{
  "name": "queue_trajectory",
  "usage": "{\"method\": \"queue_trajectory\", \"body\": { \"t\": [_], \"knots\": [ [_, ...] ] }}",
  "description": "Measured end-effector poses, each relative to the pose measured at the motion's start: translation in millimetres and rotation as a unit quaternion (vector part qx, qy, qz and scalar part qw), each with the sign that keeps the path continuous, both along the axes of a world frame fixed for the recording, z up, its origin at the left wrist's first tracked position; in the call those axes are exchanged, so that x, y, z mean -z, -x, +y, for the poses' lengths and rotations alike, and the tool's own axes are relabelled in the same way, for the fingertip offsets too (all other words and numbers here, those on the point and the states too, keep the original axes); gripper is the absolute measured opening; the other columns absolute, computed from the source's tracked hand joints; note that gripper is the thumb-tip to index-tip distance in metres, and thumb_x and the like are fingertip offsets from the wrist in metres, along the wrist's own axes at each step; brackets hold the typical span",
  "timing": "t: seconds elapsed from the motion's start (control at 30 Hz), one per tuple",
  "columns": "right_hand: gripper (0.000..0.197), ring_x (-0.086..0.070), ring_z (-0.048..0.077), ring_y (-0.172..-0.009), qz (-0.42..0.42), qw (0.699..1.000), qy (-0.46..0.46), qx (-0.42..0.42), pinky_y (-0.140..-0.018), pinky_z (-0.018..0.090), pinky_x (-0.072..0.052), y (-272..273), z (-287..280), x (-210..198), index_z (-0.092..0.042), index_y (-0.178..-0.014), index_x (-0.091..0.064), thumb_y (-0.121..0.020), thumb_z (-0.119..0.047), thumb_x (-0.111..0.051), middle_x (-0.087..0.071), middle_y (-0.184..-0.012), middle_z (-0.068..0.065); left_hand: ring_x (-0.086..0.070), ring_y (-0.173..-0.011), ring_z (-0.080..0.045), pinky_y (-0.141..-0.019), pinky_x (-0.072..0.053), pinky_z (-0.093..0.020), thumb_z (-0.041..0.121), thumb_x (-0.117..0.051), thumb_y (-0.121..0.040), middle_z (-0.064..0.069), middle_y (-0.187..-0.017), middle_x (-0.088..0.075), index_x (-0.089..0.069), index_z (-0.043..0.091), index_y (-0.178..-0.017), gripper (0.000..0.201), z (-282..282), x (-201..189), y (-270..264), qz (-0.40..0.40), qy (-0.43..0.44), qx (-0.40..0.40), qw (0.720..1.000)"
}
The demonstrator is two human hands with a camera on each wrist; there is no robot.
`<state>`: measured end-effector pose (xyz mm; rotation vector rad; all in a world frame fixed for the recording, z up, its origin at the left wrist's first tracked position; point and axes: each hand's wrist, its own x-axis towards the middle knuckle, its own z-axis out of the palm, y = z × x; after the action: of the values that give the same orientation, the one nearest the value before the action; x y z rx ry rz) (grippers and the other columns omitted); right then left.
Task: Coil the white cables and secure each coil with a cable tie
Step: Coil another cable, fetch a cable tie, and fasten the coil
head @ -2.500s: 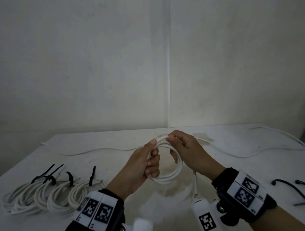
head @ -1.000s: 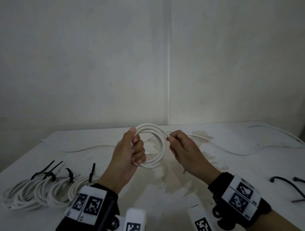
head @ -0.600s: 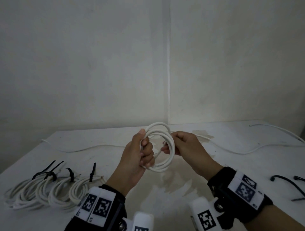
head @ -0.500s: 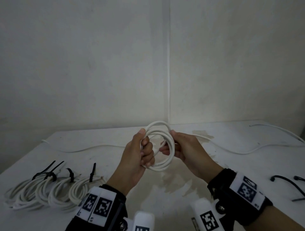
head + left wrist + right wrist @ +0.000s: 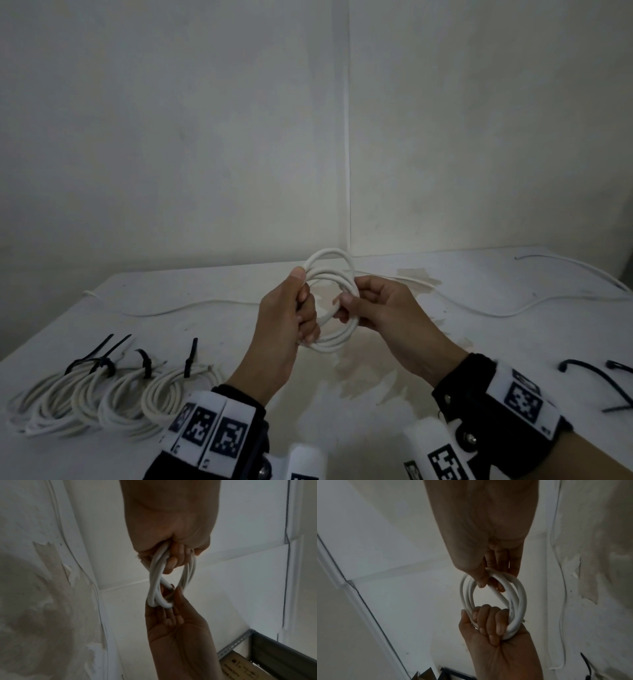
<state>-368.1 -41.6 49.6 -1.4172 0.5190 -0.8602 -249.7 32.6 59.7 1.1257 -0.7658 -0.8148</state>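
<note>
A white cable coil (image 5: 328, 254) of several loops is held upright above the table (image 5: 376, 394). My left hand (image 5: 303, 308) grips its left side, fingers curled round the bundled loops (image 5: 513, 627). My right hand (image 5: 352, 305) pinches the right side, with thumb and fingers on a strand (image 5: 498, 595) that crosses the inside of the ring. In the left wrist view the coil (image 5: 154, 577) runs from the left hand (image 5: 173, 558) down to the right hand (image 5: 171, 601). No cable tie is on this coil.
Several tied white coils (image 5: 102, 401) with black cable ties (image 5: 190, 356) lie at the table's front left. Loose white cables (image 5: 513, 312) trail across the back of the table. Loose black cable ties (image 5: 589, 373) lie at the right edge. A wall stands close behind.
The coil has risen off the table. Its hanging tail is no longer in view. My right hand has closed in from the side onto the coil's right edge.
</note>
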Motion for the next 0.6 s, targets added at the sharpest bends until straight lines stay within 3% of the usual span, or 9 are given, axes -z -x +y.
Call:
{"method": "queue_trajectory", "body": {
  "t": [0.2,0.3,0.43,0.53,0.6],
  "knots": [
    [0.010,-0.061,0.015,-0.061,-0.099,0.987,-0.112,-0.063,-0.061,0.020,-0.054,0,2,4,-0.002,-0.085,-0.061,-0.086,-0.004,-0.051,-0.064,-0.066,0.007,-0.020,-0.031,-0.007,-0.034,-0.029,-0.017,0.031,-0.034,-0.098,0.006,-0.039,-0.023,-0.034,0.014,-0.059,0.042,1,-1,-4,-0.009,-0.008,0.031,0.999],
    [0.009,-0.057,0.017,-0.061,-0.137,0.977,-0.151,-0.065,-0.059,0.020,-0.054,-4,6,8,-0.002,-0.084,-0.061,-0.078,-0.006,-0.055,-0.063,-0.062,0.005,-0.021,-0.031,-0.006,-0.034,-0.030,-0.019,0.032,-0.033,-0.098,0.006,-0.039,-0.024,-0.034,0.013,-0.060,0.042,2,4,-5,-0.009,-0.006,0.035,0.999],
    [0.019,-0.056,0.012,-0.053,-0.145,0.972,-0.163,-0.082,-0.056,0.019,-0.051,-5,9,12,-0.001,-0.084,-0.060,-0.069,-0.013,-0.057,-0.061,-0.061,0.004,-0.022,-0.031,-0.007,-0.036,-0.033,-0.018,0.032,-0.032,-0.098,0.006,-0.039,-0.025,-0.036,0.013,-0.061,0.042,3,8,-9,-0.024,-0.017,0.036,0.999],
    [0.017,-0.052,0.010,-0.049,-0.157,0.964,-0.180,-0.118,-0.056,0.018,-0.050,-6,12,10,-0.003,-0.087,-0.059,-0.072,-0.012,-0.056,-0.059,-0.061,0.002,-0.023,-0.031,-0.007,-0.036,-0.034,-0.019,0.032,-0.032,-0.098,0.005,-0.040,-0.026,-0.036,0.013,-0.061,0.042,3,10,-12,-0.028,-0.019,0.028,0.999],
    [0.012,-0.047,0.008,-0.050,-0.123,0.972,-0.148,-0.134,-0.062,0.021,-0.048,-5,10,8,-0.005,-0.091,-0.058,-0.079,-0.009,-0.055,-0.057,-0.060,0.000,-0.023,-0.032,-0.008,-0.036,-0.033,-0.019,0.032,-0.032,-0.098,0.005,-0.040,-0.025,-0.035,0.013,-0.060,0.043,2,11,-12,-0.021,-0.018,0.021,0.999]
  ]
}}
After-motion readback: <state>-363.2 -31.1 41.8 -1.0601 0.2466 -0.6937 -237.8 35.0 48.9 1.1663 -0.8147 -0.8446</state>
